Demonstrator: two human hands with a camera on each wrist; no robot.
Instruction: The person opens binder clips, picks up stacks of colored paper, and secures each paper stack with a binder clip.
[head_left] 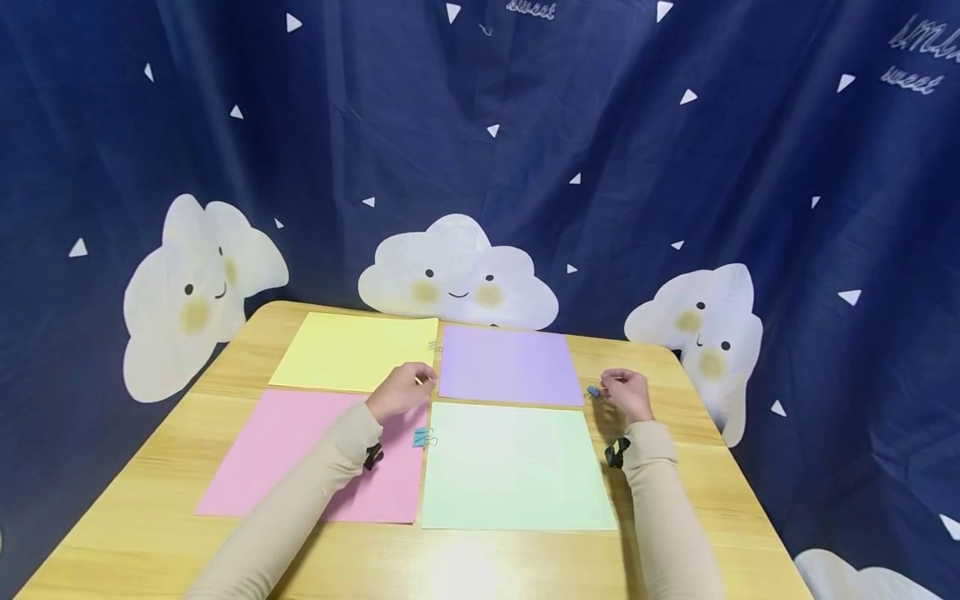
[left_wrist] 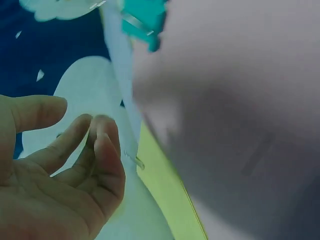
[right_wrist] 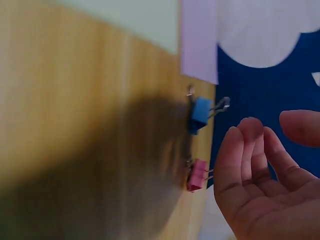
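Where the paper lies: four thin, smooth, flat rectangles, a yellow sheet (head_left: 352, 352), a purple sheet (head_left: 510, 367), a pink sheet (head_left: 262, 450) and a pale green sheet (head_left: 517, 467), on a table (head_left: 127, 508) of light, grained wood.
Clips: stubby wedge-shaped bodies with bent wire handles, a teal clip (head_left: 418, 437), a blue clip (right_wrist: 201, 111) and a pink clip (right_wrist: 198, 175); wire loops (head_left: 435, 346) also show at the yellow sheet's edge, their body hard to make out.
Sleeves (head_left: 311, 492): soft beige cloth.
Left hand (head_left: 399, 392): raised near where yellow and pink meet, fingers loosely bent, thumb apart from them, holding nothing.
Right hand (head_left: 630, 393): fingers softly curved, thumb apart, holding nothing.
Blue clip: on the wood, just left of the right hand's fingertips.
Pink clip: beside the blue one, close to the right hand's fingers; contact cannot be told.
Teal clip: on the pink sheet's edge, just nearer the person than the left hand.
Wire loops: a little beyond the left hand, to its right.
Edges: narrow wooden gaps part the sheets.
Room: a wooden strip between purple sheet and right hand, more wood from that hand to the table's right edge; blue curtain (head_left: 600, 75) beyond both hands.
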